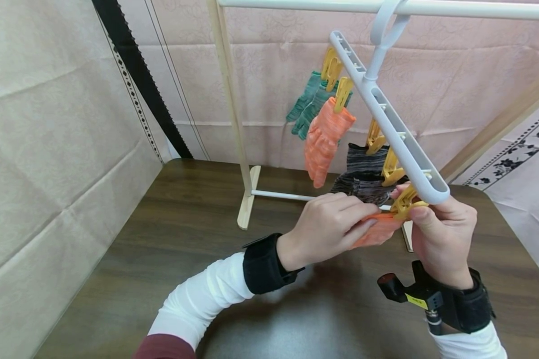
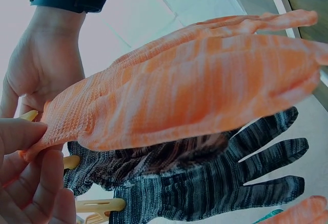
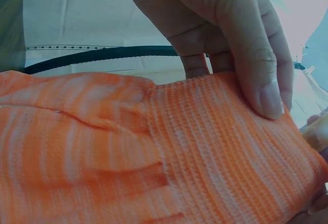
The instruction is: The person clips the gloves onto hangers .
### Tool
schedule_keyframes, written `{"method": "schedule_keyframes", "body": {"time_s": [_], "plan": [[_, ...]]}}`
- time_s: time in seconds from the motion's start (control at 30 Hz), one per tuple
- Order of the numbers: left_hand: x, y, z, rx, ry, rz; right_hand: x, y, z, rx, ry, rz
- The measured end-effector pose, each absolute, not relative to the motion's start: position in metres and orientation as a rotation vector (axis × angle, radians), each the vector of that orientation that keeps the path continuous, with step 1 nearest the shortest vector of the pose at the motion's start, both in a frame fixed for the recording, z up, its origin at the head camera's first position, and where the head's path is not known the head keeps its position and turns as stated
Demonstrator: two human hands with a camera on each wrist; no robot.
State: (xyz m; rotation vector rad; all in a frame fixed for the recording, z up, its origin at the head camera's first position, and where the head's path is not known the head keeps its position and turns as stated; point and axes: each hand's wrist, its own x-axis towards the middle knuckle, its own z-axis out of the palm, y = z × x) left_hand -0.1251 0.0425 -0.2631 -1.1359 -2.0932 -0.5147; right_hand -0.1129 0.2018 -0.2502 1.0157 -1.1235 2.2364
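Note:
In the head view my left hand pinches the cuff of an orange knit glove below the near end of a pale blue hanger. My right hand grips a yellow clothespin attached to that end, its tip at the glove's cuff. Whether the clothespin bites the cuff cannot be told. The left wrist view shows the glove's body stretching away from the hands. From the right wrist, the ribbed cuff is seen between left thumb and fingers.
Dark striped gloves hang close behind my hands. Another orange glove and green gloves hang farther along on yellow clothespins. The hanger hooks over a white rod on a wooden stand, which stands on a brown table.

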Motion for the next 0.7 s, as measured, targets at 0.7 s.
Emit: {"method": "schedule_keyframes", "body": {"time_s": [0.7], "plan": [[-0.1231, 0.049, -0.2559, -1.122, -2.063, -0.59, -0.1164, 0.2024, -0.2553, 0.992, -1.115, 2.24]]}}
